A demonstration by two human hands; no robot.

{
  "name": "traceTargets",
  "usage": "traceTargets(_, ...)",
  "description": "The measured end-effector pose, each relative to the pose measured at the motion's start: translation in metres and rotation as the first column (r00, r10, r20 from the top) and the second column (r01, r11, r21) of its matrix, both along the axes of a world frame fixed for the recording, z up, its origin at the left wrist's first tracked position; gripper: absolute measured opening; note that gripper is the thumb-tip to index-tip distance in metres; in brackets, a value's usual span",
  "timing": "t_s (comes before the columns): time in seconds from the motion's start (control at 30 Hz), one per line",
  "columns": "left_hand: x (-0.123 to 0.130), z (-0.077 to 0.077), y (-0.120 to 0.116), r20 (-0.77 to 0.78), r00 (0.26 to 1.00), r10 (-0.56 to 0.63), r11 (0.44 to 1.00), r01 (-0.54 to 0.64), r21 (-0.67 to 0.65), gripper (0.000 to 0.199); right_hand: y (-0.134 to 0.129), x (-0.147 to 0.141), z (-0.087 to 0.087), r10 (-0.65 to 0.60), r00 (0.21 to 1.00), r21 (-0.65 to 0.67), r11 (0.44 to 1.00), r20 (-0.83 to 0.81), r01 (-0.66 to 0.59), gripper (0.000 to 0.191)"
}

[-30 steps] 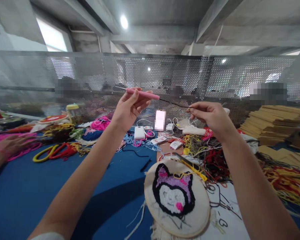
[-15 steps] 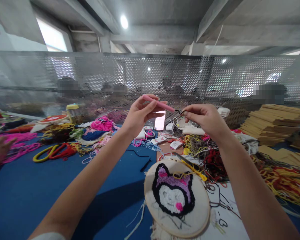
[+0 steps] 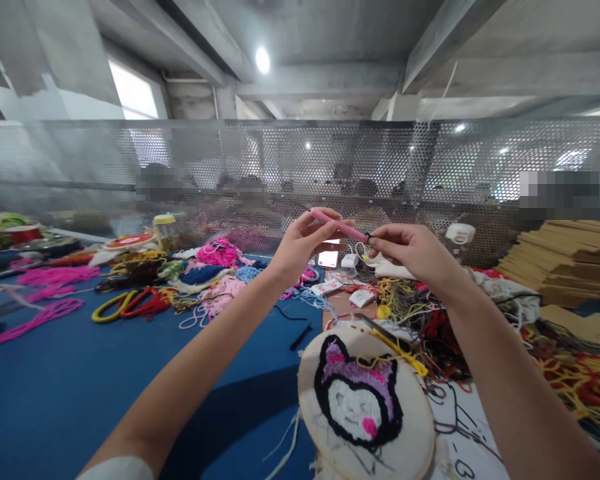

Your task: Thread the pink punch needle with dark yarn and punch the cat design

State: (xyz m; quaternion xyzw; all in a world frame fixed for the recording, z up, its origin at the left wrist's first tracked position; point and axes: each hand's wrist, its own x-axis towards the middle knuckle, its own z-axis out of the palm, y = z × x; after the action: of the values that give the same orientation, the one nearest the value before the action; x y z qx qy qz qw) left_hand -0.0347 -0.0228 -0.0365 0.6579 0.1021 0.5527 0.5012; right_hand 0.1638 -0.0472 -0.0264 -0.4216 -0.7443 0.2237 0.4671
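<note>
Pinching a pink tool (image 3: 341,227), both hands (image 3: 360,245) hide its tip.

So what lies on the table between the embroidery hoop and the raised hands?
In the head view, yellow-handled scissors and tangled yarn lie between the embroidery hoop and the left hand and right hand holding the pink tool.

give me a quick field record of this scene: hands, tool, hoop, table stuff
left hand: left hand raised, fingers pinching the pink punch needle
right hand: right hand raised, fingertips at the needle's tip, pinching dark thread too thin to trace
hoop: embroidery hoop lies flat on the blue table, showing a tufted black, purple and white character face
on hoop: yellow-handled scissors lie across its far edge
left of the table: pink yarn, mixed yarn bundles
right: tangled yarn pile, stacked wooden pieces
back: perforated metal screen
</note>
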Motion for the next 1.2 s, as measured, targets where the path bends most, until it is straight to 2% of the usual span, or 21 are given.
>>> traceTargets(0.17,0.0,-0.002,0.004,0.023,0.999,-0.022,0.999,0.023,-0.037,0.012,0.0,0.0,0.002,0.0,0.996,-0.062,0.998,-0.087,-0.006,0.02)
traceTargets(0.4,-0.004,-0.003,0.011,0.082,0.997,-0.01,0.995,0.018,-0.103,0.012,0.0,0.003,0.002,0.031,0.999,-0.057,0.998,-0.045,-0.033,0.021)
traceTargets(0.73,-0.017,0.0,0.023,0.132,0.99,0.049,0.989,-0.029,-0.147,0.012,0.003,0.01,0.0,-0.013,1.0,-0.053,0.999,-0.006,0.013,0.018)
traceTargets(0.93,-0.023,0.0,0.029,0.141,0.987,0.082,0.98,-0.054,-0.192,0.01,0.007,0.014,-0.001,-0.062,0.996,-0.004,0.998,0.064,0.062,0.016)
traceTargets(1.07,-0.019,-0.001,0.026,0.117,0.991,0.072,0.985,-0.052,-0.167,0.011,0.008,0.013,-0.002,-0.115,0.987,0.036,0.993,0.111,0.111,0.017)
traceTargets(1.2,-0.011,-0.005,0.021,0.074,0.997,0.03,0.991,-0.02,-0.136,0.012,0.008,0.01,-0.003,-0.078,0.989,0.02,0.997,0.124,0.076,0.017)
